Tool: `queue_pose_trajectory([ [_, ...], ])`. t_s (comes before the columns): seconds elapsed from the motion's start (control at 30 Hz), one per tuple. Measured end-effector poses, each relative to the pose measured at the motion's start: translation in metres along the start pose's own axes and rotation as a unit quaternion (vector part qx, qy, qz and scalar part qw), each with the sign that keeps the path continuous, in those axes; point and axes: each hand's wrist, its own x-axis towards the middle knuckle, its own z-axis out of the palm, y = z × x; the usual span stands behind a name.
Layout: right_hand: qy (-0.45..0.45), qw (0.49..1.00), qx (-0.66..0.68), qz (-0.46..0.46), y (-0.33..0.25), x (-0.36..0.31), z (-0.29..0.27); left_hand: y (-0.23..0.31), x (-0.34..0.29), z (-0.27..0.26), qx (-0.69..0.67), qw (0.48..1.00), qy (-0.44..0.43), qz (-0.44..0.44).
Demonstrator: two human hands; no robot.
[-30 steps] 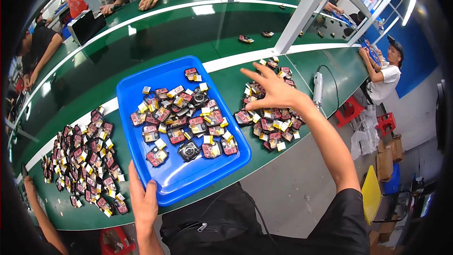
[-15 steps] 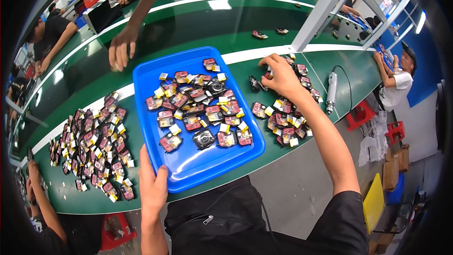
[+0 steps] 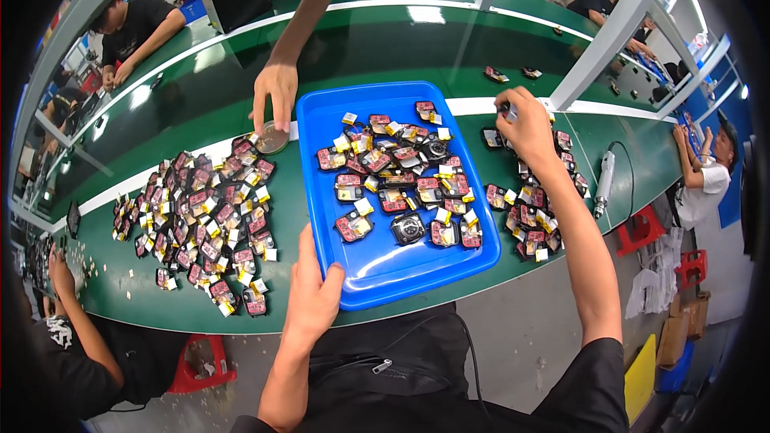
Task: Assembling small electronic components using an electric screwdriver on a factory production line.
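Observation:
My left hand (image 3: 315, 293) grips the near left corner of a blue tray (image 3: 377, 293), thumb over the rim. Small opened electronic devices (image 3: 395, 199) lie in the tray, black-cased with reddish boards and silver-and-yellow battery packs. One black unit with a round face (image 3: 407, 228) sits near the tray's front. Right of the tray, my right hand (image 3: 528, 130) pinches a small device, mostly hidden by the fingers, above a smaller pile of devices (image 3: 529, 216). A co-worker's hand (image 3: 277, 92) reaches from across the table to a round shallow dish (image 3: 273, 139) left of the tray.
A large pile of devices (image 3: 212, 220) covers the green table on the left. A corded electric screwdriver (image 3: 605, 184) lies at the right. A grey metal post (image 3: 613, 32) rises beyond my right hand. Other people sit around, with red stools (image 3: 639, 230) below the table edge.
My view has shifted, so the scene sits farther right. The co-worker's hand has come down onto the round dish beside the left pile. My left hand stays on the tray; my right fingers have drawn closer together.

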Motion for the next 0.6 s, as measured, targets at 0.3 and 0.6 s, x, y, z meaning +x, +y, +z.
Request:
queue_pose_trajectory([
  [0.3, -0.013, 0.943, 0.302, -0.140, -0.194, 0.004, 0.039, 0.005, 0.000, 0.003, -0.042, 0.998, 0.022, -0.040],
  [0.6, -0.160, 0.915, 0.321, -0.183, -0.168, -0.015, -0.013, -0.021, -0.005, 0.001, -0.066, 0.996, 0.031, -0.045],
])
